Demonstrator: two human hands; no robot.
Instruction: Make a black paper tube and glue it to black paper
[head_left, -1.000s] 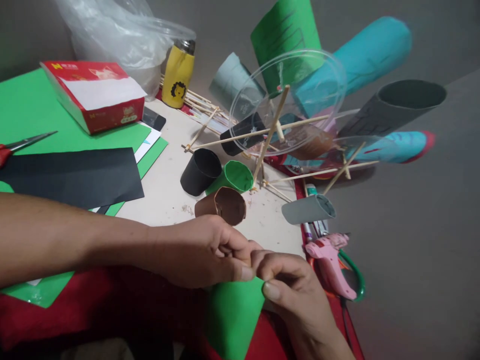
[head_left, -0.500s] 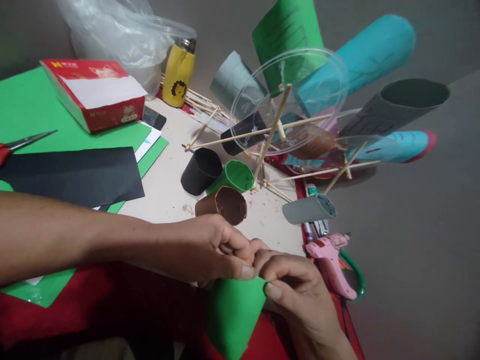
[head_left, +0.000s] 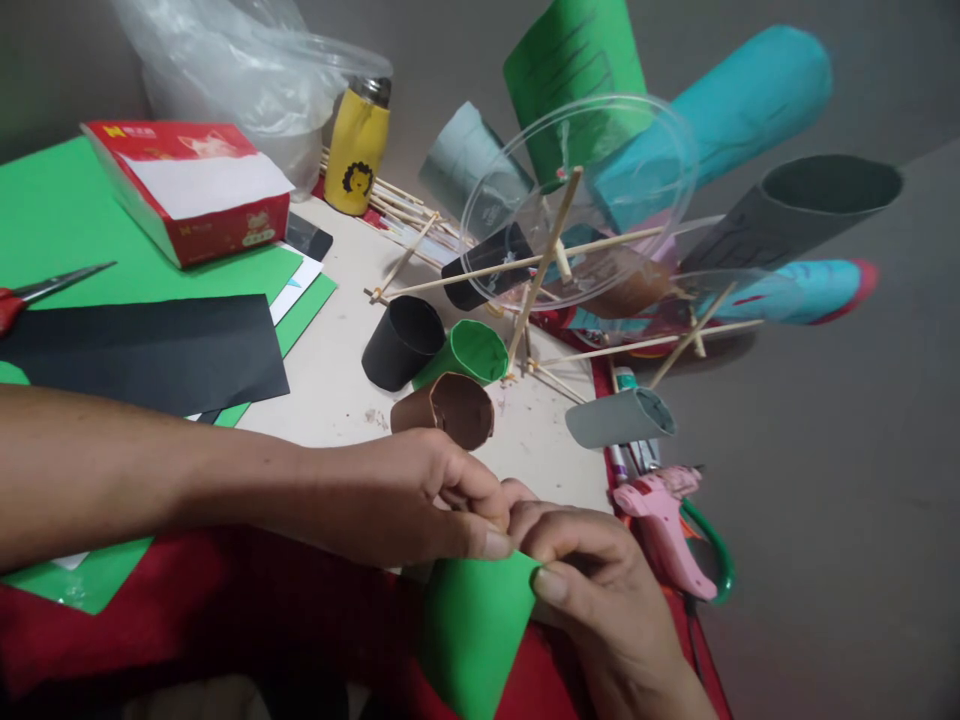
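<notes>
Both my hands pinch the top edge of a rolled green paper tube (head_left: 472, 630) at the near edge of the table. My left hand (head_left: 405, 495) grips it from the left with thumb and fingers closed. My right hand (head_left: 600, 585) grips it from the right, thumb against the paper. Just beyond them lie a brown paper tube (head_left: 446, 408), a green tube (head_left: 465, 355) and a black tube (head_left: 401, 342). Behind stands a wheel of wooden sticks (head_left: 544, 265) with clear plastic discs and coloured paper tubes on it.
A pink glue gun (head_left: 664, 525) lies at the right table edge beside a grey tube (head_left: 619, 417). Black paper (head_left: 150, 350) and green paper sheets (head_left: 60, 215), scissors (head_left: 37, 288), a red tissue box (head_left: 187, 190), a yellow bottle (head_left: 358, 148) and a plastic bag sit at the left and back.
Both hands and the green tube have shifted slightly right and down; the grip is the same. Nothing else moved.
</notes>
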